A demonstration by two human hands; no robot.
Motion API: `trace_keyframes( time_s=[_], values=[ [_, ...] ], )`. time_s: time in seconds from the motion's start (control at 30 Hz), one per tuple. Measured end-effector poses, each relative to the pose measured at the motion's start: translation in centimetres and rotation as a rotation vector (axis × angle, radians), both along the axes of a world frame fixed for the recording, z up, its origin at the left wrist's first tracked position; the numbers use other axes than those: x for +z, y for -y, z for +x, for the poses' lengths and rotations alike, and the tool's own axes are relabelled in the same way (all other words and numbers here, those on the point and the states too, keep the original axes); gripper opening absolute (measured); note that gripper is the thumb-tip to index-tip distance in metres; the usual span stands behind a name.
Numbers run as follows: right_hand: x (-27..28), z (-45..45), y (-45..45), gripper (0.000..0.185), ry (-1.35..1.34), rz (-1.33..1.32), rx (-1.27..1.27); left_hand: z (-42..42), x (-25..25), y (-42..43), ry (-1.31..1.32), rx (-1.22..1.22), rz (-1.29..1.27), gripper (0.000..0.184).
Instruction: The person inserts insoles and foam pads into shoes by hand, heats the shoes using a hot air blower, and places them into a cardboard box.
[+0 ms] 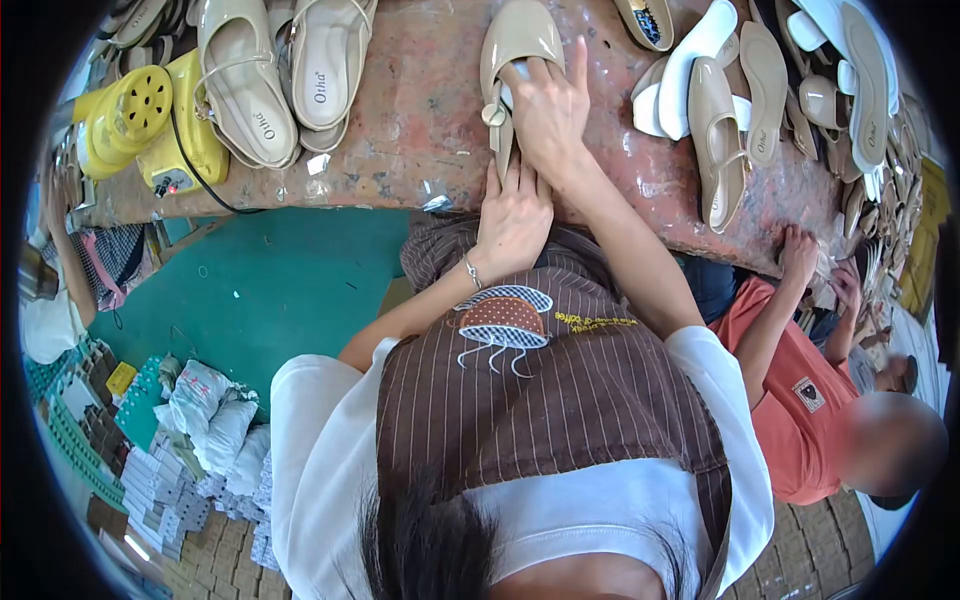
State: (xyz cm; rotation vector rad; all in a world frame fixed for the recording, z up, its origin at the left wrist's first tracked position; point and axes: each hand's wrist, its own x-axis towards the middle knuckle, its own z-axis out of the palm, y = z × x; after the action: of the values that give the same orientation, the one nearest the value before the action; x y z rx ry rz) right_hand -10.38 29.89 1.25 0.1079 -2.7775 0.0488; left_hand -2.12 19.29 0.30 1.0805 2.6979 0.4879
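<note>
A beige closed-toe slingback shoe (524,38) lies on the worn red-brown table, its toe pointing away from me. My right hand (548,108) reaches into its opening, several fingers tucked under the upper and the little finger sticking out to the side. Those fingertips are hidden inside, beside a sliver of pale lining. Closer to me, my left hand (512,222) has its fingers closed at the heel end of the same shoe, by the strap (503,140). A small round ornament or buckle shows on the strap beside my right hand.
A pair of beige shoes (245,85) and a yellow blower-like machine (150,120) with a cable stand left. Right are white insoles (697,65), another beige shoe (716,140) and heaped shoe parts. A co-worker in a coral shirt (790,400) works at right; another person's arm shows at far left.
</note>
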Motion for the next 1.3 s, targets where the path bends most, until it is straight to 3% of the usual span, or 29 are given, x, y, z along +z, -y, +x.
trace_keyframes(
  time_s=[0.17,0.33,0.5,0.67,0.8,0.83,0.87,0.9,0.93,1.0,1.13,1.23,1.3],
  values=[
    [-0.1,-0.1,-0.4,0.020,-0.065,-0.071,0.048,-0.3,0.1,0.0,-0.092,0.037,0.040,0.044],
    [0.1,1.0,-0.4,0.031,-0.110,-0.052,0.070,0.0,0.2,-0.3,-0.176,0.047,0.073,0.045],
    [0.1,-0.6,1.0,0.023,0.138,-0.031,-0.100,0.2,0.4,0.0,-0.003,0.029,0.015,0.048],
    [-1.0,2.3,0.7,0.015,-0.163,-0.112,-0.002,0.5,0.3,0.4,-0.014,-0.066,0.029,0.049],
    [-0.4,-1.6,0.1,0.011,0.109,-0.147,-0.013,0.2,0.2,-0.1,-0.047,0.043,-0.003,0.047],
    [-0.1,-1.1,0.3,0.014,0.069,-0.138,0.025,0.1,0.1,-0.1,-0.057,0.059,0.005,0.047],
    [0.6,0.1,0.6,0.026,0.174,-0.220,0.002,0.2,0.1,0.0,-0.061,0.063,0.012,0.047],
    [0.6,1.6,0.9,0.042,0.031,-0.226,0.038,0.3,0.1,0.0,-0.064,0.059,0.025,0.046],
    [0.4,3.4,0.6,0.044,0.065,-0.085,0.101,0.3,0.1,0.1,-0.067,0.052,0.039,0.046],
    [0.6,4.4,0.9,0.042,0.132,-0.205,0.149,0.4,0.1,0.0,-0.085,0.064,0.070,0.045],
    [1.2,-0.7,-0.3,0.036,0.415,-0.181,0.026,-0.1,0.5,-0.1,-0.085,0.088,0.093,0.044],
    [0.1,0.9,1.0,0.027,0.188,-0.076,0.067,0.3,0.2,0.5,0.072,-0.005,-0.033,0.041],
    [-1.3,0.8,1.0,0.024,-0.067,0.050,0.026,1.0,-1.0,0.2,-0.087,0.069,0.097,0.041]
  ],
)
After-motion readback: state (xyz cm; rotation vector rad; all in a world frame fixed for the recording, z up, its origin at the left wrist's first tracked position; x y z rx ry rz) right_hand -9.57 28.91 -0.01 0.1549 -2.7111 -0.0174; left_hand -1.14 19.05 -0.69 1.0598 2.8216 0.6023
